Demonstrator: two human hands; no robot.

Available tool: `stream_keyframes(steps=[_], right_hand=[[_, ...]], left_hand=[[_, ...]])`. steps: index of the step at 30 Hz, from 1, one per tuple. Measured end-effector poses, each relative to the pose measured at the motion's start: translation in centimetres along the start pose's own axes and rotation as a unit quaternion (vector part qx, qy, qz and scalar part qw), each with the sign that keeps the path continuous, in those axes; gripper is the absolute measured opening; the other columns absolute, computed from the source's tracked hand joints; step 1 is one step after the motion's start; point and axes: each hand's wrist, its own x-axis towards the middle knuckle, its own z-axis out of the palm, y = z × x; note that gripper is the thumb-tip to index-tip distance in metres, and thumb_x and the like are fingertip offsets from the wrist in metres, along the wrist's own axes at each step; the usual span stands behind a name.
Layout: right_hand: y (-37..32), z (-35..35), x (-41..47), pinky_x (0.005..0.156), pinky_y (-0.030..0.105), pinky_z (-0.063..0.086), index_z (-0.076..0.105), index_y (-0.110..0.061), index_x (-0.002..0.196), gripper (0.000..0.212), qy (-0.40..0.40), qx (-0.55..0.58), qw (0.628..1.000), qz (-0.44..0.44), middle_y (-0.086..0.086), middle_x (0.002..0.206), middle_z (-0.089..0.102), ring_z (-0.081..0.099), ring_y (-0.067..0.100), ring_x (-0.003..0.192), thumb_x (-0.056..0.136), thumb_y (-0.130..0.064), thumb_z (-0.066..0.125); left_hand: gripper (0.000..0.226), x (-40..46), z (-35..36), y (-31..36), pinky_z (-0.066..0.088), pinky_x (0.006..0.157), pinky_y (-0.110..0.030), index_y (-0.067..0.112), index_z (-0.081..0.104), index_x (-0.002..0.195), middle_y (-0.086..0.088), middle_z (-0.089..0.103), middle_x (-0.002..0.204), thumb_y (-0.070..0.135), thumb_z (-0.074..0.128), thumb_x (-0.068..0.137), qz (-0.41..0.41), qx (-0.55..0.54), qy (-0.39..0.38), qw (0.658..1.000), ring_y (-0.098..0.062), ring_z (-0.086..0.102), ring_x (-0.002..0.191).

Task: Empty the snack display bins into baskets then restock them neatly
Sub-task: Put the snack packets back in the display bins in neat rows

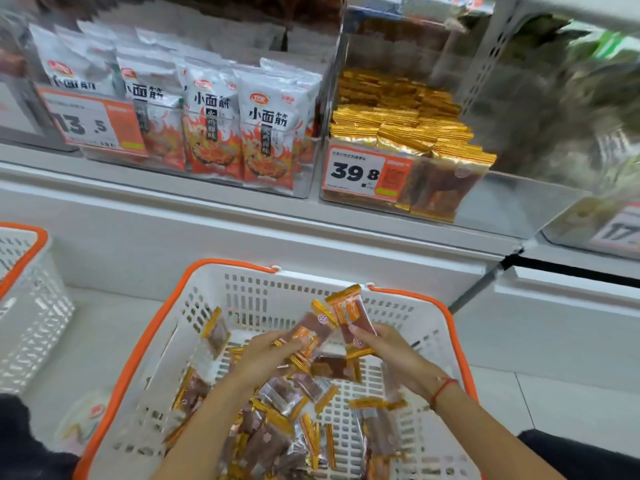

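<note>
Over the basket (145, 358) at lower centre, both hands, left hand (266, 355) and right hand (391, 344), pinch gold-edged snack packets (346, 313); restocking seems underway, so next they need squaring and carrying to the clear bin (502, 202) at upper right.

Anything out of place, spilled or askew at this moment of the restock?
One oddity: a white snack bag lies on the floor left of the orange-rimmed basket, outside any bin. Otherwise, gold-edged packets lie jumbled in the basket while the left hand and right hand gather some.
</note>
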Motion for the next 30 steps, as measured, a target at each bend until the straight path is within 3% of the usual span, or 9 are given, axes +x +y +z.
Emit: stream_keyframes(steps=[4, 8, 14, 17, 20, 22, 25, 28, 30], right_hand=[[0.2, -0.8, -0.2, 0.097, 0.042, 0.051, 0.069, -0.004, 0.108, 0.027, -0.013, 0.068, 0.998, -0.014, 0.015, 0.107, 0.072, 0.067, 0.024, 0.096, 0.089, -0.023, 0.068], [-0.6, 0.5, -0.1, 0.094, 0.037, 0.053, 0.062, -0.012, 0.119, 0.036, -0.018, 0.103, 0.994, -0.033, 0.006, 0.108, 0.073, 0.069, 0.021, 0.098, 0.085, -0.013, 0.073], [-1.2, 1.2, 0.1, 0.086, 0.037, 0.055, 0.062, -0.02, 0.123, 0.026, -0.066, 0.136, 0.988, -0.017, 0.008, 0.106, 0.072, 0.069, 0.019, 0.091, 0.097, -0.018, 0.056], [-2.5, 0.2, -0.1, 0.084, 0.028, 0.056, 0.063, -0.032, 0.12, 0.031, -0.136, -0.054, 0.988, -0.05, -0.007, 0.11, 0.07, 0.067, 0.012, 0.089, 0.092, -0.019, 0.063], [-3.7, -0.4, 0.3, 0.091, 0.023, 0.05, 0.069, -0.036, 0.112, 0.033, -0.201, -0.327, 0.919, -0.086, -0.01, 0.123, 0.063, 0.061, 0.002, 0.1, 0.082, -0.026, 0.076], [-4.4, 0.1, 0.5, 0.074, 0.014, 0.044, 0.071, -0.031, 0.104, 0.03, -0.152, -0.365, 0.908, -0.137, -0.009, 0.104, 0.068, 0.056, -0.009, 0.077, 0.076, -0.027, 0.082], [-4.7, 1.1, 0.8, 0.063, 0.012, 0.044, 0.065, -0.024, 0.098, 0.035, -0.043, -0.243, 0.952, -0.182, -0.015, 0.078, 0.064, 0.061, -0.008, 0.068, 0.07, -0.021, 0.086], [-3.7, 1.8, 1.8, 0.079, 0.027, 0.053, 0.063, -0.033, 0.101, 0.041, 0.025, -0.204, 0.956, -0.211, -0.013, 0.1, 0.063, 0.063, 0.009, 0.092, 0.068, -0.026, 0.086], [-2.7, 2.7, 2.8, 0.084, 0.021, 0.05, 0.065, -0.035, 0.106, 0.037, 0.062, -0.165, 0.956, -0.233, -0.012, 0.105, 0.062, 0.059, 0.007, 0.097, 0.073, -0.031, 0.082]], left_hand=[[0.026, -0.3, 0.1, 0.9, 0.055, 0.073, -0.024, 0.013, 0.068, 0.106, -0.007, 0.074, 0.089, 0.023, 0.075, 0.084, -0.019, -0.048, -0.019, 0.999, -0.017, 0.069, 0.082], [0.028, -0.7, 0.3, 1.1, 0.053, 0.089, -0.031, 0.022, 0.057, 0.107, -0.002, 0.065, 0.111, 0.024, 0.075, 0.085, -0.002, -0.038, -0.037, 0.999, -0.015, 0.065, 0.101], [0.067, 0.7, 0.4, -0.3, 0.039, 0.109, -0.043, 0.023, 0.027, 0.151, -0.004, 0.042, 0.149, 0.023, 0.063, 0.094, 0.008, -0.054, 0.01, 0.998, -0.025, 0.048, 0.131], [0.061, 1.4, -0.6, -0.6, 0.032, 0.114, -0.047, 0.025, 0.021, 0.154, -0.002, 0.026, 0.158, 0.031, 0.05, 0.101, 0.004, -0.026, 0.038, 0.999, -0.026, 0.032, 0.143], [0.051, 1.8, -1.2, -0.3, 0.026, 0.118, -0.045, 0.027, 0.023, 0.153, 0.002, 0.018, 0.161, 0.031, 0.04, 0.105, -0.008, 0.061, -0.006, 0.998, -0.024, 0.025, 0.146], [0.045, 1.4, -0.1, 0.7, 0.028, 0.114, -0.035, 0.025, 0.025, 0.151, 0.007, 0.019, 0.157, 0.029, 0.032, 0.107, -0.037, 0.145, -0.066, 0.987, -0.022, 0.025, 0.145], [0.037, 0.0, 1.6, 1.4, 0.047, 0.098, -0.032, 0.031, 0.041, 0.137, 0.007, 0.044, 0.14, 0.04, 0.024, 0.106, -0.03, 0.15, -0.13, 0.98, -0.017, 0.051, 0.121], [0.033, -0.2, 2.0, 0.9, 0.049, 0.099, -0.033, 0.049, 0.043, 0.127, 0.011, 0.049, 0.133, 0.056, 0.024, 0.1, -0.02, 0.08, -0.125, 0.989, -0.013, 0.058, 0.116], [0.047, 0.1, 1.5, 0.0, 0.043, 0.097, -0.026, 0.041, 0.033, 0.141, 0.018, 0.035, 0.135, 0.058, 0.033, 0.097, -0.013, 0.089, -0.104, 0.99, -0.016, 0.048, 0.129]])
